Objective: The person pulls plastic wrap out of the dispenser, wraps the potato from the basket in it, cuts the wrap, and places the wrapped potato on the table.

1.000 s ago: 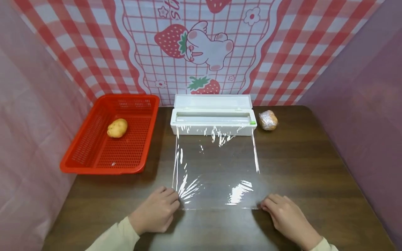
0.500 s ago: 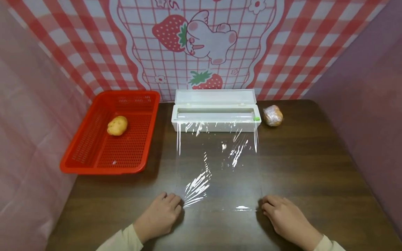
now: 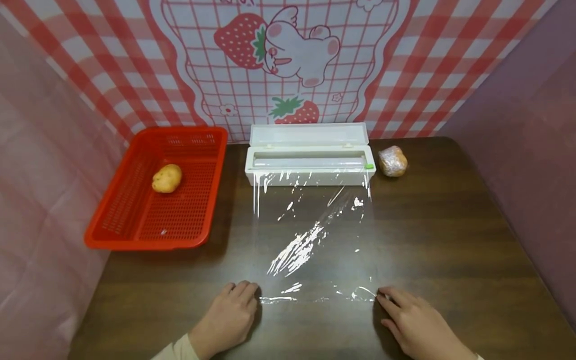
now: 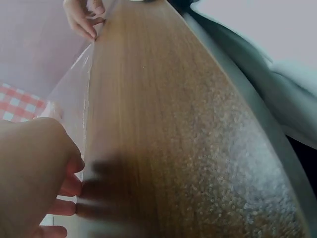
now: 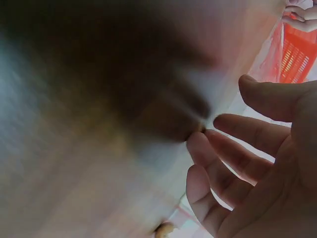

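Observation:
A sheet of clear plastic wrap (image 3: 315, 240) lies stretched over the brown table, drawn from a white wrap dispenser (image 3: 310, 177) whose lid stands up at the back. At the sheet's front left corner rests my left hand (image 3: 228, 316), its fingertips on the film edge; the left wrist view shows its fingers apart, tips down by the table. My right hand (image 3: 416, 320) is at the front right corner with thumb and fingers spread. In the right wrist view, its fingertips (image 5: 198, 144) come close to the tabletop; whether they still touch the film I cannot tell.
A red plastic basket (image 3: 207, 210) stands at the left with one potato (image 3: 167, 178) inside. To the right of the dispenser sits a film-wrapped roundish item (image 3: 393, 161). Checked cloth (image 3: 414, 65) hangs behind the table, with plain curtains at both sides.
The wrap has settled flatter on the table, its glints shifting. My right hand has loosened from the corner, its thumb and fingers spreading. My left fingers have eased from a tighter curl.

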